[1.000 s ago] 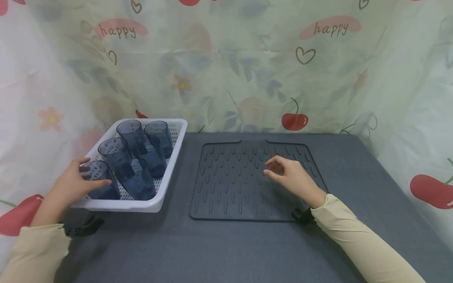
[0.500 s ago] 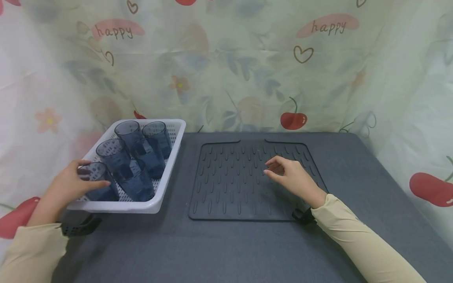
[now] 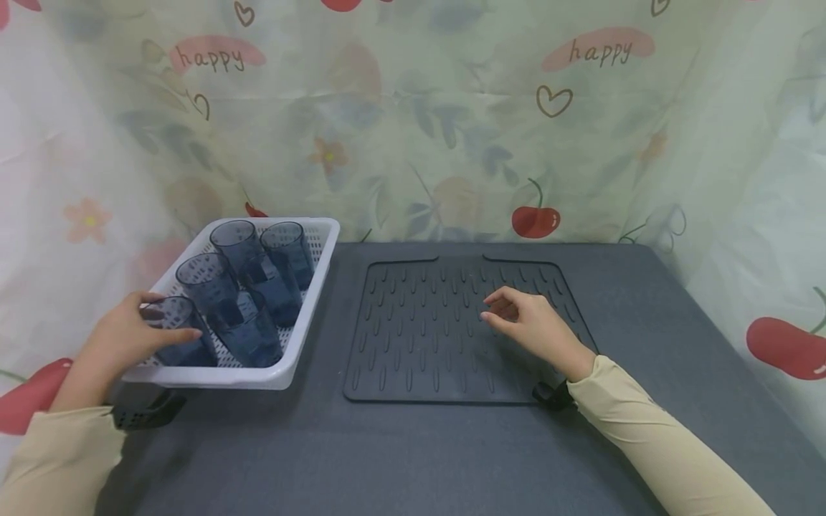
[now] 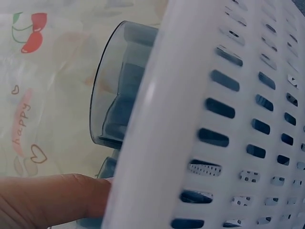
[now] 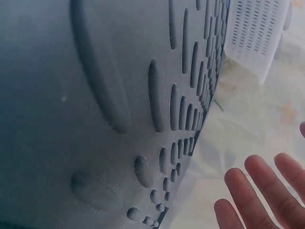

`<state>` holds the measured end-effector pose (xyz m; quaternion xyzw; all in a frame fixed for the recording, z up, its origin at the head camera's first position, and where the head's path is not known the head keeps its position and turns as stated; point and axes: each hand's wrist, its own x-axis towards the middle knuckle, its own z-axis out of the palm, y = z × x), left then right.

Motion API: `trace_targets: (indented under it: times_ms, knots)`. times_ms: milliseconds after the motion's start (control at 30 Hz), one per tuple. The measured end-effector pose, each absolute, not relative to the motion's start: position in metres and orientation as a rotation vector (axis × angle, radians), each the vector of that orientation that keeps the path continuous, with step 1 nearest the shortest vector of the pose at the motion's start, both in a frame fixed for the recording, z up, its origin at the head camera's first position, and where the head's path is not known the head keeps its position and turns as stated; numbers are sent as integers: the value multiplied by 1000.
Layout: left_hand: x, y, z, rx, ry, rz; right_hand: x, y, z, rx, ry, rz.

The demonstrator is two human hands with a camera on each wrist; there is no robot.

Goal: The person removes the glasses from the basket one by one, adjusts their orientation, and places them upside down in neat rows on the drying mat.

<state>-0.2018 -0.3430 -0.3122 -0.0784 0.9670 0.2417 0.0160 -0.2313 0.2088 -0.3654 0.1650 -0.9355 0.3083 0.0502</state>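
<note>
My left hand (image 3: 125, 333) holds a blue-tinted drinking glass (image 3: 193, 353) near its rim, thumb on the near side and fingers at the far left. That glass stands slightly tilted in the near left corner of a white perforated basket (image 3: 310, 315). In the left wrist view the thumb (image 4: 57, 198) reaches behind the basket's rim, which hides most of the held glass. My right hand (image 3: 532, 319) hovers above a black ridged drying mat (image 3: 413, 387), its fingers loosely bent with nothing in them. The right wrist view shows its fingers (image 5: 259, 195) apart from the mat.
Several more blue glasses (image 3: 241, 337) lean close together in the basket, right beside and behind the held one. The mat lies on a dark grey table (image 3: 387, 459), to the basket's right. A patterned curtain (image 3: 413, 143) hangs behind and at both sides.
Both hands keep nearly the same pose. The whole head view has shifted slightly, with the basket and left hand a little further left in it.
</note>
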Motion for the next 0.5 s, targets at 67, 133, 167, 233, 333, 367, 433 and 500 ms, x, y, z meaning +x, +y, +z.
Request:
trace_targets:
  times_ms: [67, 133, 167, 233, 333, 367, 433, 500]
  knots:
    - [-201, -343, -312, -242, 3016, 745, -232, 209, -365, 505, -2848, 937]
    - [-201, -342, -312, -251, 3023, 744, -232, 209, -365, 508, -2847, 934]
    - [-200, -341, -312, -250, 3027, 746, -232, 209, -365, 512, -2847, 932]
    - [-199, -340, -311, -262, 3029, 751, -233, 208, -365, 513, -2849, 928]
    - [-197, -340, -308, -290, 3029, 768, -234, 208, -365, 514, -2850, 922]
    - [-196, -340, -307, -291, 3028, 781, -234, 208, -365, 515, -2849, 922]
    - [-194, -339, -304, -293, 3032, 803, -234, 207, -365, 514, -2846, 922]
    - [-193, -339, -300, -292, 3040, 823, -234, 207, -365, 511, -2845, 924]
